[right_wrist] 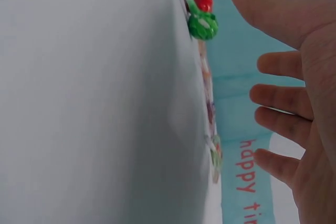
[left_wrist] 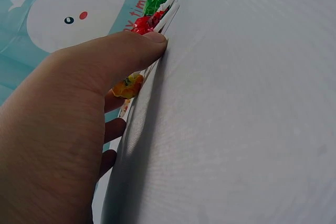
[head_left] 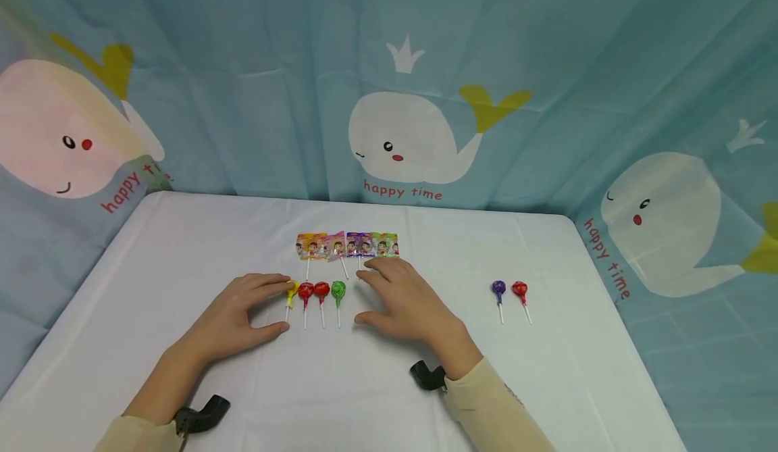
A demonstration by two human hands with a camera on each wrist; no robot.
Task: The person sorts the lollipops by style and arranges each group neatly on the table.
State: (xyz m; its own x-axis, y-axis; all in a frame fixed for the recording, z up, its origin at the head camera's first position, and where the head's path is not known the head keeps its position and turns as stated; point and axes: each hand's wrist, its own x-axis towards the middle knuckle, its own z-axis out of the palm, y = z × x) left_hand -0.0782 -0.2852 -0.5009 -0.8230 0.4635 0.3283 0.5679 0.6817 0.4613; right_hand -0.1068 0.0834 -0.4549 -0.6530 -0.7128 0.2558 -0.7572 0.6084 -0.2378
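Observation:
A row of round lollipops lies mid-table: yellow (head_left: pixel 292 292), two red (head_left: pixel 306 292) and green (head_left: pixel 338 291). My left hand (head_left: pixel 278 303) lies flat at the row's left end, its index fingertip touching the yellow lollipop (left_wrist: pixel 128 85) and its thumb (left_wrist: pixel 149 43) by the sticks. My right hand (head_left: pixel 362 296) rests open to the right of the green lollipop (right_wrist: pixel 203 25), fingers spread and holding nothing. Its fingertips reach the sticks of several flat wrapped lollipops (head_left: pixel 348 244) lined up behind the row.
A purple lollipop (head_left: pixel 498 289) and a red one (head_left: pixel 519 290) lie apart at the right. The white table (head_left: pixel 152 269) is ringed by a blue whale-print curtain (head_left: pixel 547 67). Black wrist camera mounts (head_left: pixel 427 375) sit at both cuffs.

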